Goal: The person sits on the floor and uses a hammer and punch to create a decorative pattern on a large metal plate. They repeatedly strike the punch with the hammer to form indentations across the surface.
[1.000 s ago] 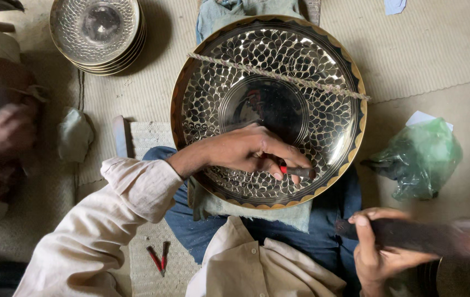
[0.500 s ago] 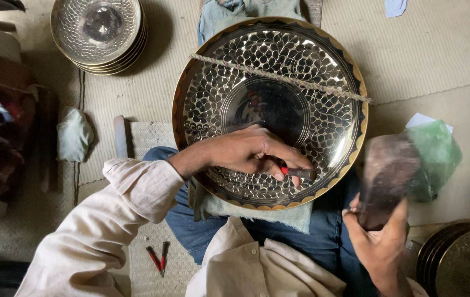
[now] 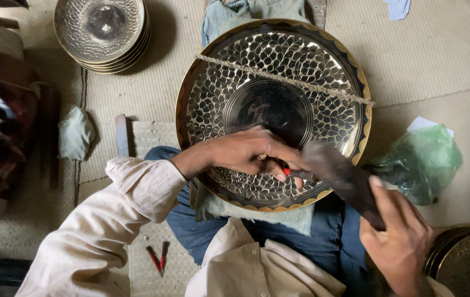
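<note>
Engraved metal tray (image 3: pixel 279 71), round with a gold-coloured rim and a leaf-pattern surface, rests tilted on the person's lap over a pale cloth (image 3: pixel 257 212). A length of twine (image 3: pixel 284 80) crosses its upper half. Left hand (image 3: pixel 246 154) lies on the tray's lower part, fingers closed narrowly around a small tool with a red band (image 3: pixel 292 173) pressed to the metal. Right hand (image 3: pixel 397 242) grips a dark, blurred hammer-like tool (image 3: pixel 336 173), whose head sits at the small tool's end. On the floor: a stack of similar bowls (image 3: pixel 103 33) at upper left, a green plastic bag (image 3: pixel 419 162) at right, and red-handled pliers (image 3: pixel 157 258) beside the left sleeve.
</note>
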